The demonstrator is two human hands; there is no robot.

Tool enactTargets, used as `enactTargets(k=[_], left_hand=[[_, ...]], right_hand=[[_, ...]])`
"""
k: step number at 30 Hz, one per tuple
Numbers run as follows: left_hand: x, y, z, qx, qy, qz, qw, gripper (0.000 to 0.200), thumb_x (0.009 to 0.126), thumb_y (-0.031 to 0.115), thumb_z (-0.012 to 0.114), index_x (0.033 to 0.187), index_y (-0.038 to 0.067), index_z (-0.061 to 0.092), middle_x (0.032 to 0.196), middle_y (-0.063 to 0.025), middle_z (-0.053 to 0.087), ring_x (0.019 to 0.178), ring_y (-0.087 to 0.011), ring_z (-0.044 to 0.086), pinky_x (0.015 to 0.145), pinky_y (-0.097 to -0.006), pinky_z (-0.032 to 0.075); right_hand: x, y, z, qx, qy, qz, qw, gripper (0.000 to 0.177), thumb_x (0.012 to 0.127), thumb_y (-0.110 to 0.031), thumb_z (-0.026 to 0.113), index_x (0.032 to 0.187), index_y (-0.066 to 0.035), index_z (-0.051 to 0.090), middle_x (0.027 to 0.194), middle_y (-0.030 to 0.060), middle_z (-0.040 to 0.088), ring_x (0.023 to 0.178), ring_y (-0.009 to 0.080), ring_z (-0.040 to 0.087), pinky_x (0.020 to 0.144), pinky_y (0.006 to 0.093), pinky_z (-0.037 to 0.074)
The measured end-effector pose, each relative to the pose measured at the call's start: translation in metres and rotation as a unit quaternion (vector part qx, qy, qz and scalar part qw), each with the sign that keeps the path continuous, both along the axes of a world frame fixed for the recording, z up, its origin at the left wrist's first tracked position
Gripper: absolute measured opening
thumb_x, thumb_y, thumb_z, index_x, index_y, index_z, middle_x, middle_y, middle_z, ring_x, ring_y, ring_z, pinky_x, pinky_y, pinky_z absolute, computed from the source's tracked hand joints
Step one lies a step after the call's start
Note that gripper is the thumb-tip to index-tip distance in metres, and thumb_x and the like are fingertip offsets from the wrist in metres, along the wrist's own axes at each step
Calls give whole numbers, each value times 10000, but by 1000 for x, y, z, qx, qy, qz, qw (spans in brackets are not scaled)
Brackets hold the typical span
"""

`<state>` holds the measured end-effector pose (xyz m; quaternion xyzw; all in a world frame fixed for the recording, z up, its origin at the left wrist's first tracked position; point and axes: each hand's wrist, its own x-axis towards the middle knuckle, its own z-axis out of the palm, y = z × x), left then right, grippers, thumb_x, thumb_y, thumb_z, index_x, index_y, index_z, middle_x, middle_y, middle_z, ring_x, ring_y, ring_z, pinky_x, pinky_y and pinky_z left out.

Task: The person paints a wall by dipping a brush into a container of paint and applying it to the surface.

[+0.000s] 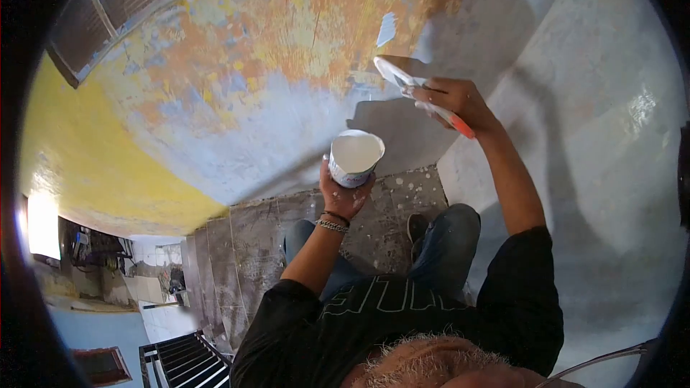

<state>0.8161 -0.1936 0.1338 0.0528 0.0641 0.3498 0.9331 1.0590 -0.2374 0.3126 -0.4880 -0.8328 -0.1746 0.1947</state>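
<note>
Tub (346, 176) and tool (390, 70) before a patchy wall (287, 43).
The left hand's grip (345, 197) cups the tub of whitish material from underneath; the right hand's grip (461, 103) is wrapped around the tool (white-smeared, with a bright orange end). The wall shows yellow, orange and pale patches, and pale spots dot the floor (251, 244) near a dark shoe (416, 228).
</note>
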Motion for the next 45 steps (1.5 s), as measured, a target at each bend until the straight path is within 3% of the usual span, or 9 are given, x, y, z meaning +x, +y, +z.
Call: enactTargets(k=[8, 11, 15, 20, 28, 38, 40, 42, 45], left_hand=[[-56, -26, -25, -20, 80, 50, 995, 584, 810, 570, 413, 1193, 134, 482, 1180, -101, 518, 1055, -285, 516, 799, -437, 471], [-72, -32, -32, -41, 47, 60, 996, 607, 798, 576, 443, 1209, 131, 470, 1186, -104, 516, 1069, -314, 510, 811, -451, 469], [-88, -40, -30, -72, 10, 66, 995, 615, 797, 579, 450, 1215, 127, 460, 1179, -115, 517, 1067, -318, 515, 805, -456, 485], [-97, -51, -32, -47, 28, 77, 995, 655, 789, 592, 461, 1224, 104, 441, 1182, -140, 506, 1061, -323, 523, 766, -450, 524], [-105, -56, -29, -64, 26, 94, 993, 623, 781, 508, 520, 1246, 106, 418, 1223, -145, 462, 1097, -369, 464, 738, -412, 534], [-125, -57, -44, -47, 59, 115, 991, 659, 774, 520, 523, 1262, 94, 398, 1233, -157, 451, 1094, -368, 466, 766, -421, 531], [-126, -59, -43, -39, 63, 119, 990, 665, 771, 523, 525, 1262, 94, 398, 1233, -160, 449, 1095, -369, 465, 773, -425, 528], [-127, -59, -45, -34, 71, 122, 989, 670, 768, 527, 526, 1263, 94, 397, 1234, -162, 448, 1096, -371, 463, 779, -429, 526], [-125, -59, -46, -44, 62, 113, 991, 668, 768, 527, 525, 1267, 103, 396, 1238, -155, 448, 1103, -368, 460, 784, -443, 520]], right_hand=[[10, -1, 71, 130, 18, 73, 989, 264, 735, 7, 637, 998, -15, 610, 943, 111, 633, 720, 207, 610, 658, 284, 507], [-10, -17, 10, 33, 409, 55, 910, 276, 830, -110, 613, 1047, 55, 570, 898, 113, 622, 720, 156, 587, 669, 288, 501], [-61, -4, -105, 43, 550, 0, 834, 173, 765, -24, 662, 928, 19, 624, 765, 74, 646, 640, 80, 598, 535, 238, 501], [-56, 50, -104, 208, 416, -99, 880, 129, 775, -28, 651, 897, 6, 623, 728, 57, 639, 576, 98, 591, 519, 241, 487], [-75, 31, 78, 303, 454, -15, 838, 232, 830, -251, 630, 801, -22, 615, 662, 15, 596, 556, 78, 542, 482, 241, 429], [-77, 27, -146, 62, 534, -198, 820, 298, 830, -306, 618, 751, -18, 615, 534, 41, 587, 471, 122, 592, 427, 252, 447], [-70, 37, -141, 71, 568, -178, 800, 297, 827, -307, 616, 739, -23, 616, 535, 56, 594, 473, 136, 599, 435, 263, 451], [-55, 43, -97, 189, 369, -265, 871, 305, 822, -310, 614, 711, -26, 617, 559, 88, 609, 487, 170, 607, 474, 291, 469], [-16, 48, -11, 332, 251, -280, 865, 396, 834, -398, 577, 687, -34, 623, 616, 94, 633, 536, 193, 622, 521, 306, 483]])
